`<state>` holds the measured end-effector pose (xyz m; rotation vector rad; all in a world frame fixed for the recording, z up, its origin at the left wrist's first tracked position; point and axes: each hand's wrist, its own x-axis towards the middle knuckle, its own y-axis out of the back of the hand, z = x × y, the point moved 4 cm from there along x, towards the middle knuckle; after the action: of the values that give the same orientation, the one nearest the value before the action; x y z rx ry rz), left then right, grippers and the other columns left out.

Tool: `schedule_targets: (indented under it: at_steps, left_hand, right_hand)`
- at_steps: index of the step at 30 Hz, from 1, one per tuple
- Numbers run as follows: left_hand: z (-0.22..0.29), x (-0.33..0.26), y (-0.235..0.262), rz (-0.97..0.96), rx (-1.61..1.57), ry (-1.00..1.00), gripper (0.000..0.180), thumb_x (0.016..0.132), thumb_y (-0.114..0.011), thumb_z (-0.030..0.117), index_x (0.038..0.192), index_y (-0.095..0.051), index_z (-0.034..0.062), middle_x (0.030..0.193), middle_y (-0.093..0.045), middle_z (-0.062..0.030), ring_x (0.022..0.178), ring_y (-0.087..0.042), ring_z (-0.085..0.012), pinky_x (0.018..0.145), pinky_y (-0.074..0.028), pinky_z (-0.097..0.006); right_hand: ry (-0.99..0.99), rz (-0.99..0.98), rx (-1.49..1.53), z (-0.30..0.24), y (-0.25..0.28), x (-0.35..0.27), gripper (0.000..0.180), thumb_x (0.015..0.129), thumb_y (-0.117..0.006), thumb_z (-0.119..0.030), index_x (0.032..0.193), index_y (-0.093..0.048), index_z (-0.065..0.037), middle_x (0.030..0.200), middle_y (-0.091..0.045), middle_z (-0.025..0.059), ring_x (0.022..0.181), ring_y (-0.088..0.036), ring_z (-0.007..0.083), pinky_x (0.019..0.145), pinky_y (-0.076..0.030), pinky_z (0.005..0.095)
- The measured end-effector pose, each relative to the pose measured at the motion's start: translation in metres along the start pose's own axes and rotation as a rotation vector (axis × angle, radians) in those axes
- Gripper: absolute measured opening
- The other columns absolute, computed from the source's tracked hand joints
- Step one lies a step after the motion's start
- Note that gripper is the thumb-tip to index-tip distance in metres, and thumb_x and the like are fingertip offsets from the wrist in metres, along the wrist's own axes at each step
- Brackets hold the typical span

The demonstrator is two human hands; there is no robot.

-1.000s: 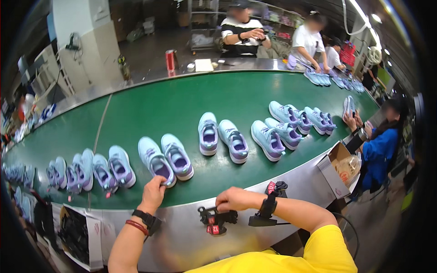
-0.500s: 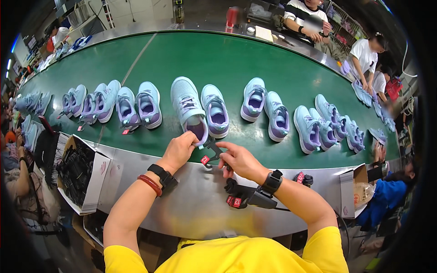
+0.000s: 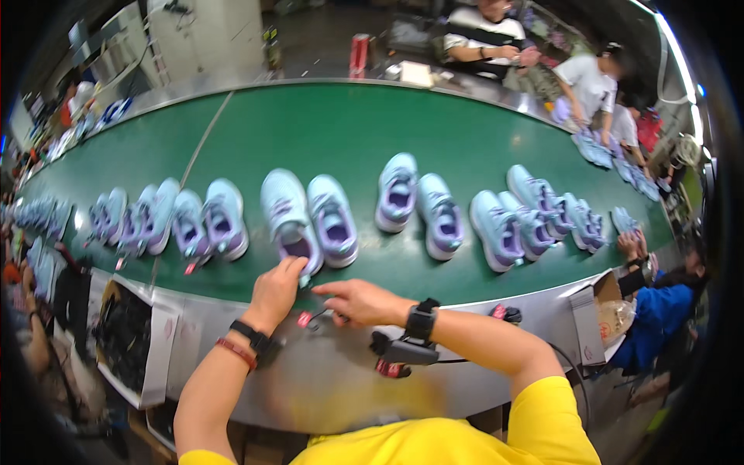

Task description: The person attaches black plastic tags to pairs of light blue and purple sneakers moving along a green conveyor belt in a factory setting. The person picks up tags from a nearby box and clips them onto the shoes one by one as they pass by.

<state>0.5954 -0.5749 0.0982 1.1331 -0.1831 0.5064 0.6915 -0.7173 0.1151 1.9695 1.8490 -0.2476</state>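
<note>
While left hand (image 3: 276, 293) is arched: shoe (image 3: 285, 204) is pinched at heel.
Right hand (image 3: 361, 302): pointed leftward; grip cannot be told.

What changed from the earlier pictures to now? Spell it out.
The right hand moved left and forward from the pile of black shoe hangers on the metal ledge, bringing one red-tagged hanger to the heel of a light-blue sneaker. Blur hides its exact grip.

The left hand stays at that heel; the other sneakers keep their places on the green surface.
</note>
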Motion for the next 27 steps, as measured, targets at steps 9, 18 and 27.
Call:
schedule_targets:
  at_steps: [9, 18, 27]
  left_hand:
    - [0.014, 0.009, 0.011, -0.146, 0.159, -0.085, 0.044, 0.072, -0.064, 0.005, 0.114, -0.057, 0.0162, 0.099, -0.061, -0.0135, 0.071, -0.063, -0.0351, 0.06, -0.05, -0.043]
    - [0.002, 0.003, 0.01, -0.246, 0.095, 0.172, 0.035, 0.084, -0.056, 0.01, 0.118, -0.06, 0.0191, 0.089, -0.061, -0.0166, 0.08, -0.06, -0.039, 0.071, -0.048, -0.048]
    - [0.01, 0.013, 0.006, -0.28, 0.013, 0.291, 0.031, 0.081, -0.054, 0.005, 0.11, -0.064, 0.0101, 0.091, -0.065, -0.0194, 0.086, -0.061, -0.0384, 0.076, -0.047, -0.046]
  right_hand:
    - [0.438, 0.557, -0.518, -0.006, 0.078, 0.025, 0.031, 0.089, -0.053, -0.015, 0.118, -0.053, -0.004, 0.107, -0.058, 0.0181, 0.097, -0.058, 0.0345, 0.08, -0.047, 0.0399]
    - [0.524, 0.291, -0.969, 0.006, 0.08, 0.061, 0.028, 0.082, -0.063, -0.03, 0.095, -0.054, -0.007, 0.095, -0.059, 0.0141, 0.091, -0.058, 0.0356, 0.077, -0.047, 0.0435]
    - [0.72, 0.372, -1.34, -0.02, 0.08, 0.03, 0.029, 0.077, -0.068, -0.037, 0.082, -0.057, -0.011, 0.08, -0.057, 0.0058, 0.08, -0.057, 0.026, 0.072, -0.045, 0.0388]
